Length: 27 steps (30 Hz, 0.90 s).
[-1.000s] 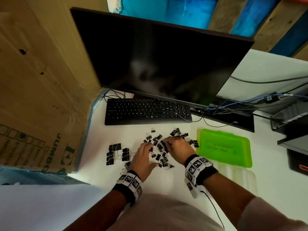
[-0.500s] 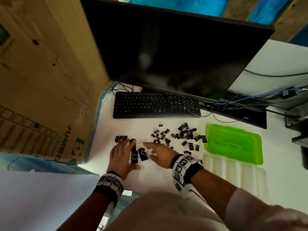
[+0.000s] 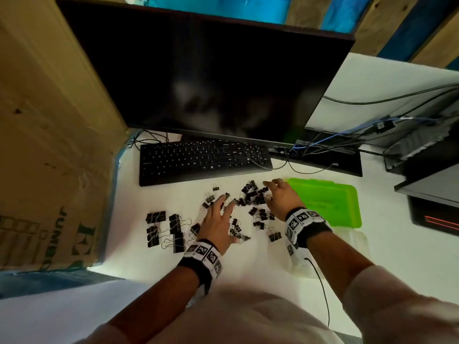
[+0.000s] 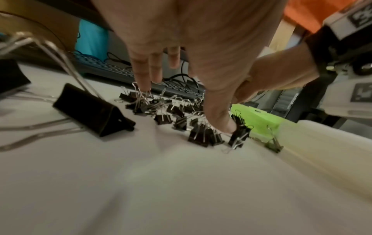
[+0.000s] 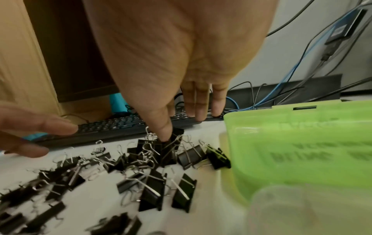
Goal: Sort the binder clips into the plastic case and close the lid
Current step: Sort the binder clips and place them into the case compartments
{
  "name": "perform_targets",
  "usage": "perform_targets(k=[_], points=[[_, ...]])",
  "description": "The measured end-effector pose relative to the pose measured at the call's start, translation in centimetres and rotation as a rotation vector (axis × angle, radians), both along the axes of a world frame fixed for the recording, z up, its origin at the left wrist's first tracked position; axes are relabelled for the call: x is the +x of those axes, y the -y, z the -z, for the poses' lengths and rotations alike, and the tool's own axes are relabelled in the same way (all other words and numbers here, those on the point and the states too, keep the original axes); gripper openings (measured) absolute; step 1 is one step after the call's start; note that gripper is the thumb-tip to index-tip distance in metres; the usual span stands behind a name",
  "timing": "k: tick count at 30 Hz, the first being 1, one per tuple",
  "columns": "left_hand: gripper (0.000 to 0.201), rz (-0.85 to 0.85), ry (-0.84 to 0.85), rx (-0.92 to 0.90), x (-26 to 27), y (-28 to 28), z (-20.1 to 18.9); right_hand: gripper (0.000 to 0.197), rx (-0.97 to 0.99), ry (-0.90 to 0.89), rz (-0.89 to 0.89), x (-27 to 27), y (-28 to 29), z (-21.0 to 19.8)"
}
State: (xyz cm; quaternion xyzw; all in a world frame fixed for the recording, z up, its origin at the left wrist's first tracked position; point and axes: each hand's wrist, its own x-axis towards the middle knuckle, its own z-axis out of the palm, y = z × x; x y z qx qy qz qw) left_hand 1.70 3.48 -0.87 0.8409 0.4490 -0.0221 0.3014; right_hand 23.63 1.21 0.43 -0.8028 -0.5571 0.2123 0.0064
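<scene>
Our left hand (image 3: 218,219) and right hand (image 3: 280,199) spread straight fingers (image 5: 198,103) over scattered binder clips (image 3: 253,194), gripping nothing, beside the green plastic case (image 3: 330,194).

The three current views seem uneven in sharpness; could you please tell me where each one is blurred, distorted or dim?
Head view: wide-angle bending at the edges; the binder clips and keyboard are fairly sharp, the dark monitor shows a faint reflection. Left wrist view: the bare table in the foreground is smeared, the left hand soft. Right wrist view: the green case is blurred, its lettering unreadable, as are the lower-left clips.
</scene>
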Motion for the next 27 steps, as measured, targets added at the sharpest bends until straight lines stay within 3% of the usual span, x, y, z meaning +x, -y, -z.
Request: perform_targets(k=[4,11,15,17,20,23,27], points=[[0.1,-0.048,-0.025,-0.044,1.1,-0.6,1.4,0.052,-0.06,-0.068,-0.107,-0.2,-0.8,0.3],[0.093,0.033,-0.002,-0.074,3.0,-2.7,1.8,0.04,0.158,-0.273,-0.051,0.4,-1.0,1.0],[0.063,0.136,-0.029,0.152,4.6,-4.1,0.8,0.03,0.152,-0.296,0.005,1.4,-0.7,0.6],[0.05,0.188,-0.055,0.227,5.4,-4.8,1.0,0.024,0.045,-0.278,-0.03,1.2,-0.5,0.4],[0.04,0.264,-0.135,0.254,6.2,-5.6,1.5,0.024,-0.076,-0.218,-0.111,-0.1,-0.4,0.3],[0.032,0.285,-0.165,0.269,6.5,-6.1,1.6,0.018,-0.014,-0.192,-0.082,-0.6,-0.3,0.7],[0.027,0.297,-0.171,0.267,6.1,-6.9,1.9,0.009,0.008,-0.287,-0.046,0.2,0.1,0.8]])
